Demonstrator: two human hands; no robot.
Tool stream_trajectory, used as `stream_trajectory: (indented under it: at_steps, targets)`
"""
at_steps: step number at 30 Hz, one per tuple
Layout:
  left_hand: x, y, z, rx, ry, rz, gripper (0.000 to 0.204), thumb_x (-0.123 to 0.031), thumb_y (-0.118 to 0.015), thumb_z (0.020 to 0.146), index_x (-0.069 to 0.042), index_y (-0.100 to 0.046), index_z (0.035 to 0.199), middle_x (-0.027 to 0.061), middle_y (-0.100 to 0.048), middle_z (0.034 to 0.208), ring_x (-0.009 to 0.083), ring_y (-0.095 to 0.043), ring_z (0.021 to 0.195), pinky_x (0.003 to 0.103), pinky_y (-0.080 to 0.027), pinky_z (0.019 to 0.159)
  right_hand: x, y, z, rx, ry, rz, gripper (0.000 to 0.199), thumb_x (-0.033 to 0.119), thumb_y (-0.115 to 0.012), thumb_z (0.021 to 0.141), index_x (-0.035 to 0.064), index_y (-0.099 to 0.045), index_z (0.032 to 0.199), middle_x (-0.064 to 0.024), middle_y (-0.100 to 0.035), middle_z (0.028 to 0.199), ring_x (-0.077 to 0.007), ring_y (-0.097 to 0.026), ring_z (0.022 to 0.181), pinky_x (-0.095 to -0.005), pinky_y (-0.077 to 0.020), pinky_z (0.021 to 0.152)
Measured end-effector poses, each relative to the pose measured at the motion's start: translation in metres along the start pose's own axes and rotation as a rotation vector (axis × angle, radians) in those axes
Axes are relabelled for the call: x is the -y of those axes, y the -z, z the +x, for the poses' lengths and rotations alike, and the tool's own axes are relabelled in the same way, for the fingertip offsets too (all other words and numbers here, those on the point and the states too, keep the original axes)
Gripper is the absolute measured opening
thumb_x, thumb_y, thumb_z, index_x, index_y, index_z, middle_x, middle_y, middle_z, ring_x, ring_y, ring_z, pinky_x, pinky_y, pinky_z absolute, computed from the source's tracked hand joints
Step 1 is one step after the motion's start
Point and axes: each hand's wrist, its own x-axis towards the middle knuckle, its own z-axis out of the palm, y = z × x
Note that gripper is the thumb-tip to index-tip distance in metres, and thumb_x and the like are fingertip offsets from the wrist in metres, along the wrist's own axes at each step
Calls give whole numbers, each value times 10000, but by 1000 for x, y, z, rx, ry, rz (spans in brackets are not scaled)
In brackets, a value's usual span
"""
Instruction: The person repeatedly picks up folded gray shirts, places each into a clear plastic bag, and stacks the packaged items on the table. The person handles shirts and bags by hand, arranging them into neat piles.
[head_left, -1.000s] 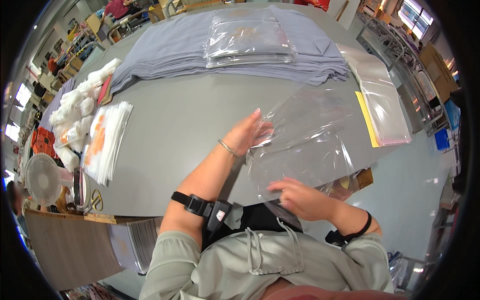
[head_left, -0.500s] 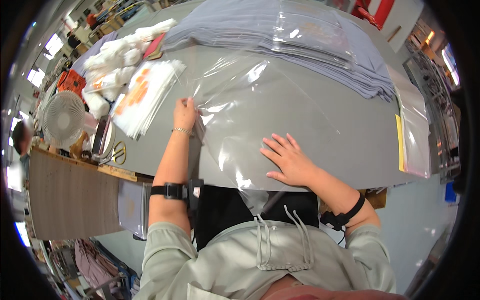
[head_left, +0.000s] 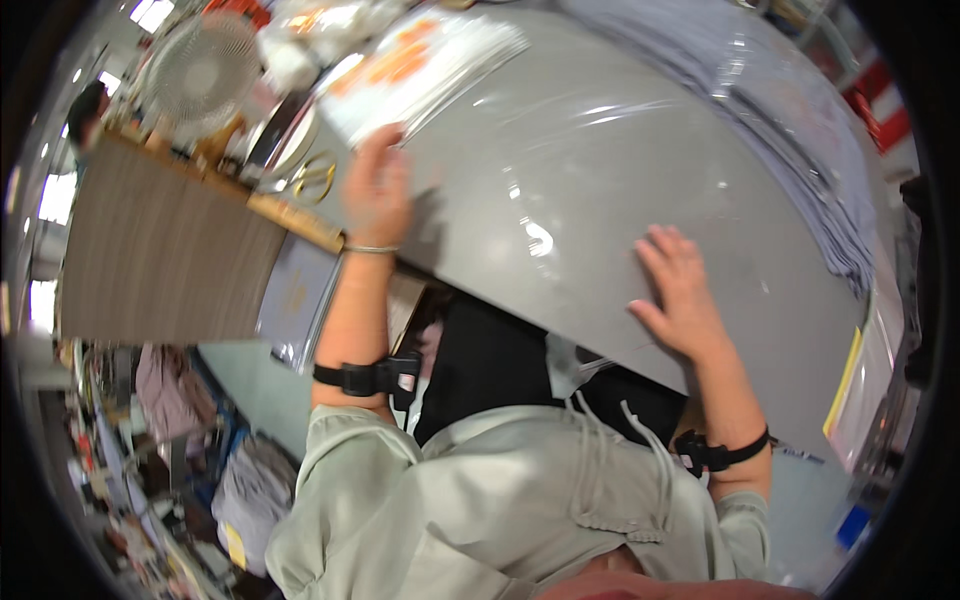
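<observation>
That clear plastic bag (head_left: 600, 170) spread flat on the grey counter (head_left: 700, 330) looks feather-light, floppy and slick (probably clingy too), so an edge or corner seems the best place to pinch it. The right hand (head_left: 680, 290) lies palm-down on its near edge, fingers spread, gripping nothing. The left hand (head_left: 375, 185) is reaching to its far left corner, blurry, so its grip can't be made out.

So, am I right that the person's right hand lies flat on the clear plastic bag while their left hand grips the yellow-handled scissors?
Not quite. In the head view, the left hand reaches the stack of orange-printed sheets; the scissors lie untouched beside it. The right hand does lie flat on the clear plastic bag.
</observation>
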Motion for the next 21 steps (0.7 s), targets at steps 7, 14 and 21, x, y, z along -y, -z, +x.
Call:
stream_trajectory:
  at_steps: [7,14,21]
  targets:
    - [187,318,-176,-312,977,1112,301,-205,-446,900,5,-653,961,217,-654,989,351,-632,932,416,-486,834,-2,3,9,36,-47,-30,661,117,-658,710,51,-432,1328,-156,-339,1435,-368,-282,1338,-443,-244,1100]
    - [237,311,-300,-454,1545,381,361,-230,-446,841,40,-666,936,233,-665,926,332,-665,841,432,-504,723,8,5,24,44,-41,-18,633,98,-576,759,56,-397,1365,-155,-320,1450,-341,-270,1355,-421,-214,1114]
    - [221,309,-273,-573,1567,525,274,-227,-708,773,29,-688,868,127,-683,815,239,-651,751,388,-512,707,7,12,18,63,-68,-42,582,198,-538,844,48,-376,1383,-148,-306,1466,-318,-280,1360,-413,-217,1109]
